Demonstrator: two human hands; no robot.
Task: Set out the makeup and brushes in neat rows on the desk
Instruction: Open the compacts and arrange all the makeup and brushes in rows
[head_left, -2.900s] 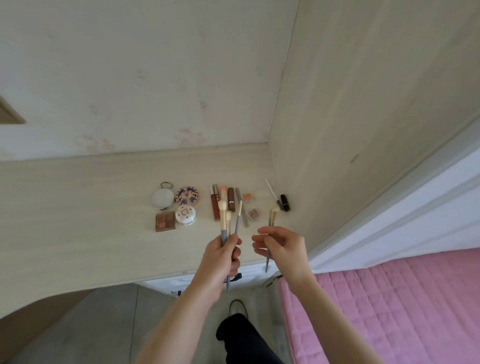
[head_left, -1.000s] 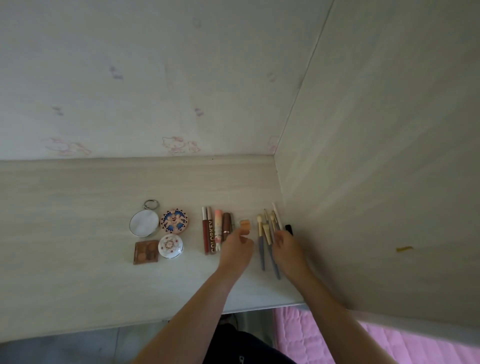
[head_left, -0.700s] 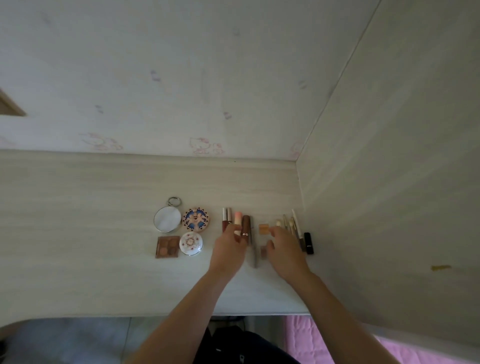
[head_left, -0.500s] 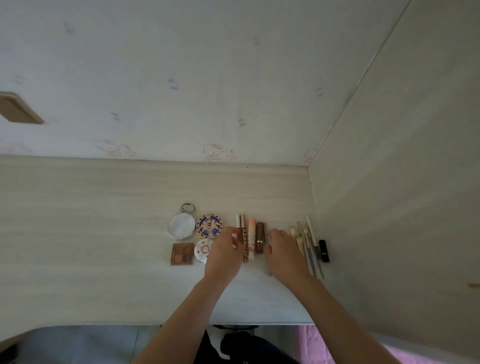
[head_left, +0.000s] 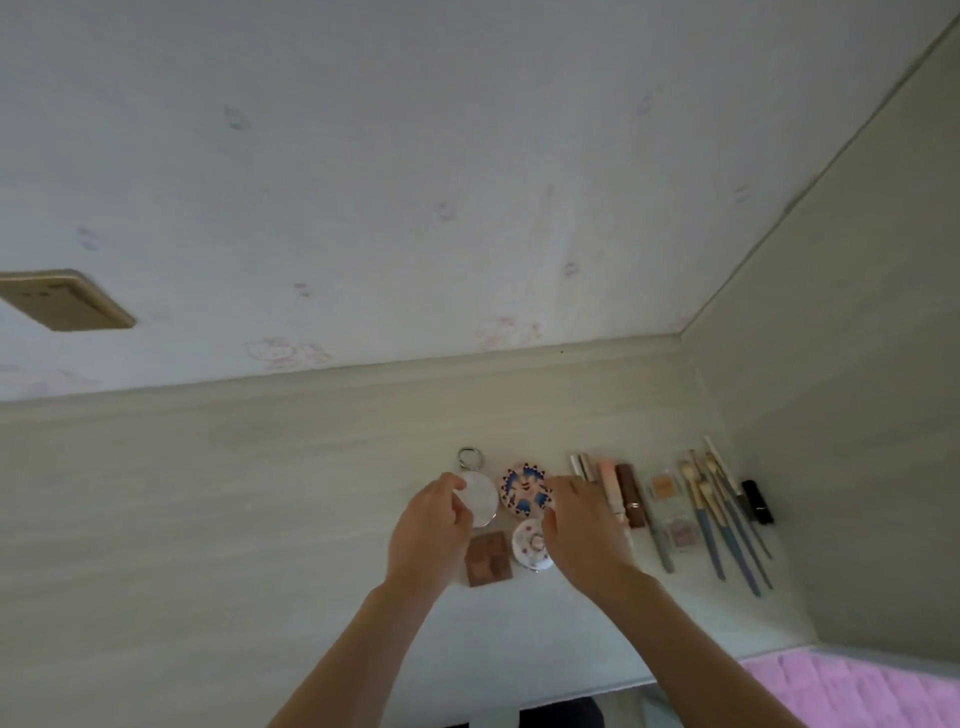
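Note:
On the pale wooden desk (head_left: 218, 519) lie a round mirror (head_left: 483, 499) with a ring, a patterned round compact (head_left: 523, 491), a white round compact (head_left: 529, 545) and a brown eyeshadow palette (head_left: 488, 560), set two by two. My left hand (head_left: 431, 530) touches the mirror's left edge with lightly bent fingers. My right hand (head_left: 582, 525) reaches in from the right, fingertips at the right edges of the two compacts. To the right lie lip tubes (head_left: 631, 493), two small eyeshadow pots (head_left: 664, 487), several brushes (head_left: 722, 525) side by side and a black lipstick (head_left: 757, 501).
A side panel (head_left: 857, 415) closes the desk on the right, close to the black lipstick. The wall (head_left: 415, 182) stands behind. A pink bed cover (head_left: 857, 691) shows below the desk's front right corner. The desk stretches bare to the left.
The brushes I held have been laid in a row at the right. Both hands have since moved left, from the brushes past the lip tubes to the mirror and compacts.

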